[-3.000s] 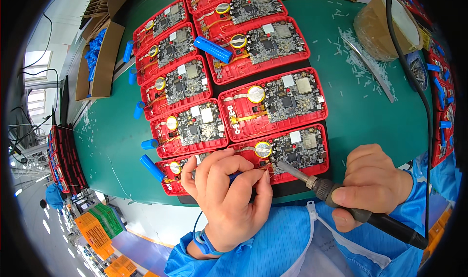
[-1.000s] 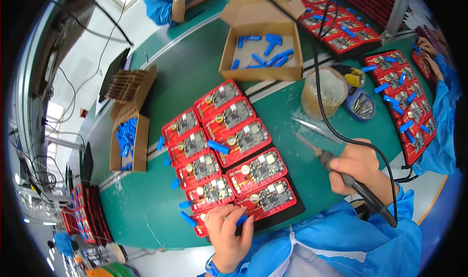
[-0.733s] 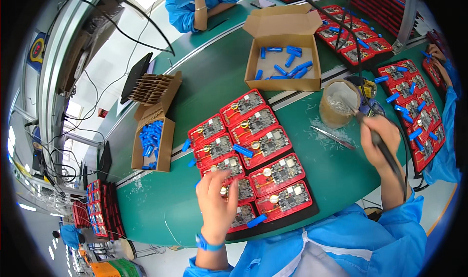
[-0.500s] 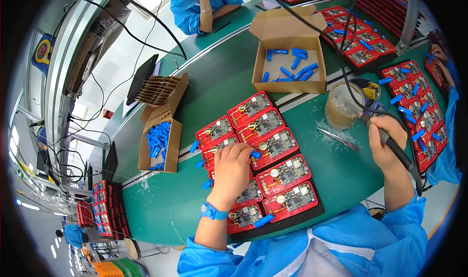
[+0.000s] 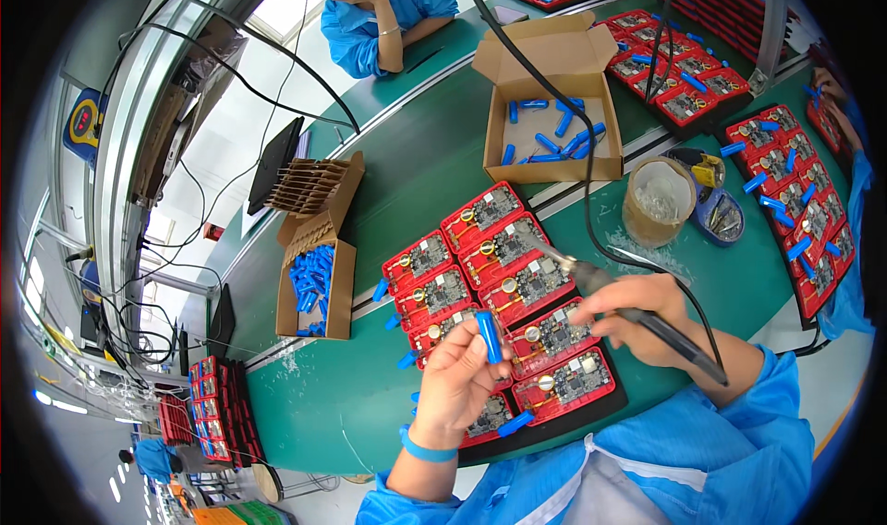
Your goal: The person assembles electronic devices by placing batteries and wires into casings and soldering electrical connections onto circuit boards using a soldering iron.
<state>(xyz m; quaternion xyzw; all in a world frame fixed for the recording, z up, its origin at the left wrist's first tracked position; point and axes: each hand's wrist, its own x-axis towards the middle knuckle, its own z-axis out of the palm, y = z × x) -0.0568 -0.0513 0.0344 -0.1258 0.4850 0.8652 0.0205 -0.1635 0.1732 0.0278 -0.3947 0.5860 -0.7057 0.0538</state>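
Note:
My left hand [image 5: 459, 382] pinches a blue cylindrical battery [image 5: 488, 337] between thumb and fingers, raised above the red cases. In my right hand [image 5: 639, 311] is a soldering iron [image 5: 679, 345], gripped by its black handle; its metal end points left over the upper right cases. Beneath both hands lie two columns of red cases [image 5: 565, 384] holding circuit boards, each with a round coin-like part. Several blue batteries [image 5: 516, 422] stick out from the outer edges of these cases. My left hand hides part of the lower left cases.
An open carton [image 5: 554, 169] with blue batteries stands at the back, another carton [image 5: 340, 289] at left. Right of the cases are a tub [image 5: 658, 202], tweezers [image 5: 637, 259] and a blue dish [image 5: 719, 218]. More filled red cases [image 5: 802, 202] lie right; a person [image 5: 388, 26] sits opposite.
My left hand has lifted a blue battery off the cases toward me. My right hand has brought the soldering iron leftward from beside the tub, over the cases.

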